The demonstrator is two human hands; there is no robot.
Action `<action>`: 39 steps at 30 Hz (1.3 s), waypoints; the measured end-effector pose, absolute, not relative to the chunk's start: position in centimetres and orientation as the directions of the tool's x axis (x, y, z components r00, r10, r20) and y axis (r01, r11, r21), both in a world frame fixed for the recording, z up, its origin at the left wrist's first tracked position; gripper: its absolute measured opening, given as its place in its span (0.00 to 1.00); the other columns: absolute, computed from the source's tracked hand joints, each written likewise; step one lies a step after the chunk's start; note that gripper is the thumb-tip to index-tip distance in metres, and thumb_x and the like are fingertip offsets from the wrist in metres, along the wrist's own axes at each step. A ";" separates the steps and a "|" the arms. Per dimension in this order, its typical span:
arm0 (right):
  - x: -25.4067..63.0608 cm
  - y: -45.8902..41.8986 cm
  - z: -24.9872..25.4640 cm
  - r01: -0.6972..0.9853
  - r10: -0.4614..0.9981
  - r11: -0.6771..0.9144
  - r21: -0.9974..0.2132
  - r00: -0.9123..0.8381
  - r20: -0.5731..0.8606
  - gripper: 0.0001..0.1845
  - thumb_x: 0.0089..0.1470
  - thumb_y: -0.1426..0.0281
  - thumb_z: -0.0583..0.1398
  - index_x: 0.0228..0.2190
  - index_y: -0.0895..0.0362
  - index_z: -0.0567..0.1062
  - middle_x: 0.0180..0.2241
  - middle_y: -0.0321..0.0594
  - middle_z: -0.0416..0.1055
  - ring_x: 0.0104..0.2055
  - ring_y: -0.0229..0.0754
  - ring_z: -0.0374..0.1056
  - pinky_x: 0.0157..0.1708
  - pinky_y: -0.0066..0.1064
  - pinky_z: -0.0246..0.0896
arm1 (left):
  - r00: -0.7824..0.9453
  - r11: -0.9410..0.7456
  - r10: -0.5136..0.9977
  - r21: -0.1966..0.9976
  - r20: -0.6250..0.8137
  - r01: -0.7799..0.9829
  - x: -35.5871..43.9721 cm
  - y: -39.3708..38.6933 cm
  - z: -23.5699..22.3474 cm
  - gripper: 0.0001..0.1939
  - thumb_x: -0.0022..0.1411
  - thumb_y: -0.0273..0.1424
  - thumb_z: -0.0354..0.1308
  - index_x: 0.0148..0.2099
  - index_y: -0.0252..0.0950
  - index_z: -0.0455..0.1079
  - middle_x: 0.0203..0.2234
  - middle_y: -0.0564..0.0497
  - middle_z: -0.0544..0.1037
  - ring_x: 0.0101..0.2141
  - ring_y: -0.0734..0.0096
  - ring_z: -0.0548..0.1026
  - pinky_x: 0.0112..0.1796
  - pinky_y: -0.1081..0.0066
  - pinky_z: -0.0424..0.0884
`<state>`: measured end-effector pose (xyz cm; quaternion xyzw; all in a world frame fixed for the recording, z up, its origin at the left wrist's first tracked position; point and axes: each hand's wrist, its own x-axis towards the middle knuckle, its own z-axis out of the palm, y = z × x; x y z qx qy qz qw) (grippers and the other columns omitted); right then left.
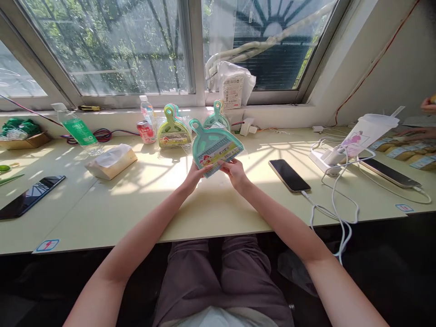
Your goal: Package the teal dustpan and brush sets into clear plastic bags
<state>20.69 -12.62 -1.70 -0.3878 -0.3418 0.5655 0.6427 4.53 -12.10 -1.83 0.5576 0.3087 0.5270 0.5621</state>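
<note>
I hold a small teal dustpan (210,141), in clear wrapping with a printed label strip, tilted above the table. My left hand (195,176) grips its lower left edge, fingers closed. On the lower right part, my right hand (235,172) pinches the label edge with thumb and fingers. Just behind stands a stack of wrapped dustpans (174,129), yellow-green in front with other colours behind. Another teal dustpan (216,117) leans near the window sill, partly hidden by the held one.
Left are a tissue pack (111,161), a tilted green-labelled bottle (76,129), a red can (146,132) and a phone (32,196). To the right lie another phone (289,175), white cables and a power strip (323,162) beside a plastic cup (363,134). Another person's hand (428,105) shows at the right edge.
</note>
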 end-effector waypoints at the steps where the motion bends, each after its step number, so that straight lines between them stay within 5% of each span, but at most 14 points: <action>1: 20.8 -12.6 -1.6 -0.469 0.990 0.065 -0.881 0.138 0.000 0.15 0.39 0.77 0.72 0.31 0.57 0.77 0.35 0.40 0.80 0.43 0.47 0.77 0.51 0.43 0.73 | 0.286 -0.138 0.936 0.963 0.203 -0.232 4.7 -12.2 -1.9 0.35 0.49 0.40 0.71 0.57 0.38 0.66 0.51 0.42 0.77 0.49 0.52 0.75 0.46 0.56 0.74; 6: 21.0 -12.4 -1.5 -0.475 0.993 0.077 -0.876 0.114 0.025 0.15 0.39 0.76 0.72 0.32 0.57 0.76 0.36 0.41 0.80 0.46 0.49 0.76 0.52 0.43 0.73 | 0.293 -0.032 0.949 0.958 0.119 -0.284 4.9 -12.0 -1.7 0.32 0.53 0.47 0.66 0.56 0.38 0.67 0.52 0.42 0.76 0.50 0.52 0.75 0.44 0.59 0.74; 15: 21.3 -11.5 -2.3 -0.409 0.992 0.107 -0.906 0.108 0.068 0.15 0.39 0.72 0.72 0.32 0.57 0.77 0.37 0.40 0.81 0.44 0.49 0.77 0.49 0.43 0.75 | 0.235 -0.048 0.967 0.973 0.102 -0.225 4.4 -10.8 -2.6 0.28 0.44 0.42 0.71 0.47 0.38 0.70 0.44 0.45 0.80 0.46 0.54 0.77 0.41 0.59 0.73; 26: 21.2 -10.9 -3.2 -0.426 0.997 0.048 -0.903 0.071 0.020 0.14 0.40 0.72 0.72 0.31 0.56 0.77 0.36 0.39 0.80 0.36 0.42 0.77 0.47 0.40 0.75 | 0.240 -0.007 0.969 0.978 0.059 -0.210 3.4 -9.9 -2.5 0.31 0.42 0.38 0.72 0.49 0.40 0.69 0.46 0.44 0.79 0.42 0.56 0.78 0.36 0.61 0.75; 39: 21.4 -10.7 -3.9 -0.440 0.998 0.067 -0.896 0.038 0.056 0.16 0.38 0.71 0.74 0.33 0.58 0.79 0.38 0.42 0.81 0.40 0.45 0.77 0.47 0.38 0.74 | 0.447 -0.019 0.887 0.977 0.116 -0.214 3.4 -11.5 -1.9 0.33 0.52 0.42 0.67 0.58 0.41 0.62 0.48 0.42 0.79 0.40 0.56 0.80 0.35 0.59 0.79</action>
